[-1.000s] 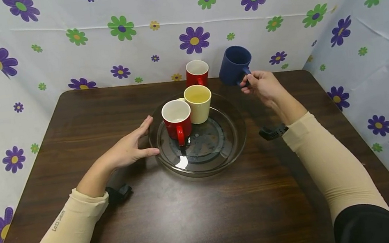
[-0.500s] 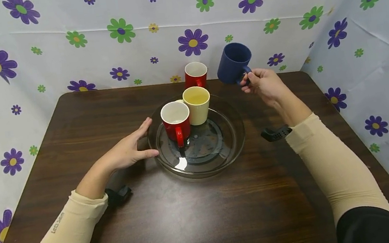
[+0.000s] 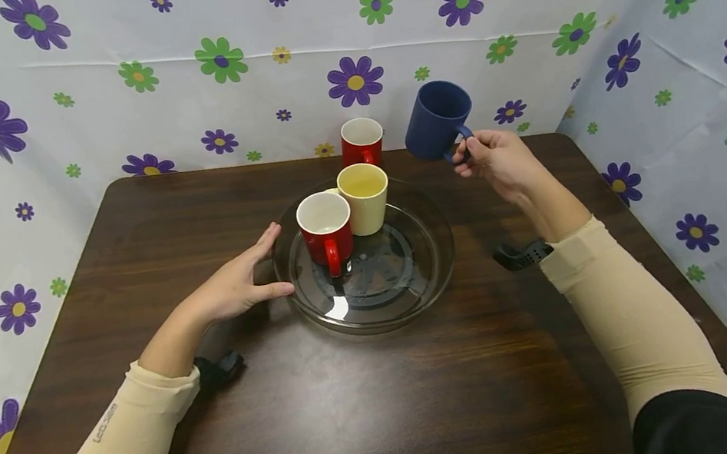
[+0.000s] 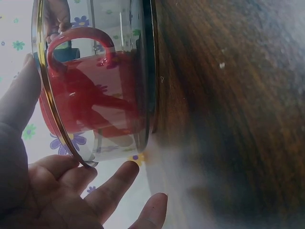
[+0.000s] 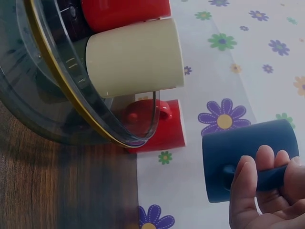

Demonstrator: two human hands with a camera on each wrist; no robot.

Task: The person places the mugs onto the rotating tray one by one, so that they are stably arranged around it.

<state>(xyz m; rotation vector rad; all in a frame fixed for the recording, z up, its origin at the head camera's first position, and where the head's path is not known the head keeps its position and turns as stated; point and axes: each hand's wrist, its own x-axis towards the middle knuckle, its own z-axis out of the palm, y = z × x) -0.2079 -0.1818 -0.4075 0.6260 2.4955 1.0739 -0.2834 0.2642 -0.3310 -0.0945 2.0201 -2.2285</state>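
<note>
By its handle my right hand [image 3: 499, 163] grips a blue mug [image 3: 435, 120], held up off the table near the back edge. The right wrist view shows the fingers curled through the handle of that blue mug [image 5: 245, 152]. My left hand [image 3: 231, 280] rests with spread, straight fingers at the left rim of a round clear dish [image 3: 409, 306]. Inside the dish stand a red mug [image 3: 325, 240], its handle toward me, and a pale yellow mug [image 3: 368, 207] touching or close beside it. Another red mug [image 3: 362, 142] stands behind the dish, partly hidden by the yellow one.
The dark wood table [image 3: 389, 409] extends in front of the dish and to both sides. A flowered sheet [image 3: 281, 37] hangs along the back and sides of the table. Black straps [image 3: 522, 255] sit at both wrists.
The view shifts slightly. The blue mug stays gripped in the right hand at about the same place, and the left hand stays at the dish's rim.
</note>
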